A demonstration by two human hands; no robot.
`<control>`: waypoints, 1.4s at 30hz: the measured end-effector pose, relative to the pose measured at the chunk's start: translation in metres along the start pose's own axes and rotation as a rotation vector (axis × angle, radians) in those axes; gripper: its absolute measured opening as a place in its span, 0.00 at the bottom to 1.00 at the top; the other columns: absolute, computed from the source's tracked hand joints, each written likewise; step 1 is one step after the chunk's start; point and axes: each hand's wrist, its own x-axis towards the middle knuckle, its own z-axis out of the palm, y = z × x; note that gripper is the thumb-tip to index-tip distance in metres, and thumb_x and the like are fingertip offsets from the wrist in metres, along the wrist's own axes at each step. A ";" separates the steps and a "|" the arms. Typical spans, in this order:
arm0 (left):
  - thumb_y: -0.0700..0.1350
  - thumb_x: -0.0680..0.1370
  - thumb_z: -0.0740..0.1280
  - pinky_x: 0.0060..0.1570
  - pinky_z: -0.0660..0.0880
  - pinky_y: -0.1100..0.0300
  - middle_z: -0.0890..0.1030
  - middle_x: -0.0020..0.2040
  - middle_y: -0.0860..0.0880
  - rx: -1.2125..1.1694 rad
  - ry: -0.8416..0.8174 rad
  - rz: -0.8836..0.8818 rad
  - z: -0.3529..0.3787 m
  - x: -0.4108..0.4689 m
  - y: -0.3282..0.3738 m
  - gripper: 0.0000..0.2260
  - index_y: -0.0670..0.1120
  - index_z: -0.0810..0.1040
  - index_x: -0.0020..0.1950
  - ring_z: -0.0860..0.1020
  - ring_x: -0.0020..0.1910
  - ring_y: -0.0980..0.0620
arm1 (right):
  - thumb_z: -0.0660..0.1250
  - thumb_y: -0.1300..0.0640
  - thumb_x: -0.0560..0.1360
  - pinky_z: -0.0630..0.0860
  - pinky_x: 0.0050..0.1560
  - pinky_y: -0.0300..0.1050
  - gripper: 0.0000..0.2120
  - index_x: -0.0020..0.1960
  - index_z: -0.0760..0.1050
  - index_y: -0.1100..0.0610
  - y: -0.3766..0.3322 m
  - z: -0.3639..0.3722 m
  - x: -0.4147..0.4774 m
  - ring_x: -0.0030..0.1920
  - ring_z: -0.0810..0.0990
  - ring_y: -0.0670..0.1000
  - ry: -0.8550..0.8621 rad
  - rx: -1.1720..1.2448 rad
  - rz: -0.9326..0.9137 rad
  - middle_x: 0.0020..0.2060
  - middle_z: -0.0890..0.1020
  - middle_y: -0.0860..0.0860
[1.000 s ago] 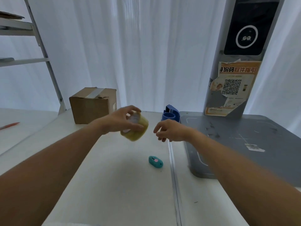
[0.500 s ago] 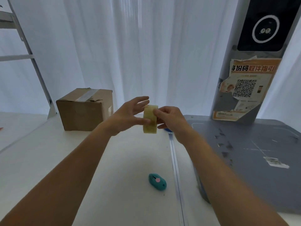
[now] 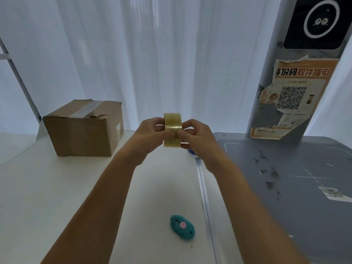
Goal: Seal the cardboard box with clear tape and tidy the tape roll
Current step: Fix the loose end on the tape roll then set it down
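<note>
Both hands hold the tape roll (image 3: pixel 172 129) up at chest height, edge-on: left hand (image 3: pixel 152 133) clasps one side, right hand (image 3: pixel 196 135) the other, thumbs pinching its face, probably hunting the loose end. The box (image 3: pixel 83 134) waits at ten o'clock, the cutter (image 3: pixel 182 227) at six.

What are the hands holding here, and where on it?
Both hands grip the tape roll edge-on above the table: the left hand on its left side, the right hand on its right, with thumbs meeting on the outer band facing the camera.
</note>
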 end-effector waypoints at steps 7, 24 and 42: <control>0.44 0.78 0.70 0.65 0.73 0.41 0.84 0.58 0.49 -0.097 -0.116 -0.082 0.003 0.002 -0.013 0.16 0.49 0.77 0.65 0.81 0.60 0.48 | 0.64 0.51 0.79 0.83 0.50 0.46 0.11 0.55 0.77 0.58 0.005 -0.007 0.002 0.49 0.85 0.51 0.023 0.095 0.091 0.49 0.85 0.53; 0.45 0.80 0.66 0.65 0.73 0.39 0.82 0.61 0.44 -0.221 -0.125 -0.023 0.003 0.006 -0.001 0.15 0.43 0.76 0.65 0.80 0.61 0.43 | 0.63 0.53 0.80 0.82 0.45 0.40 0.07 0.54 0.75 0.55 -0.011 -0.017 0.005 0.47 0.85 0.50 -0.032 0.128 0.044 0.49 0.84 0.51; 0.49 0.81 0.63 0.61 0.76 0.37 0.80 0.63 0.44 -0.255 -0.167 -0.097 0.003 0.000 0.014 0.15 0.45 0.75 0.66 0.80 0.61 0.40 | 0.66 0.56 0.78 0.83 0.50 0.51 0.10 0.56 0.77 0.59 -0.019 -0.026 0.005 0.50 0.85 0.57 -0.069 0.206 0.108 0.51 0.85 0.58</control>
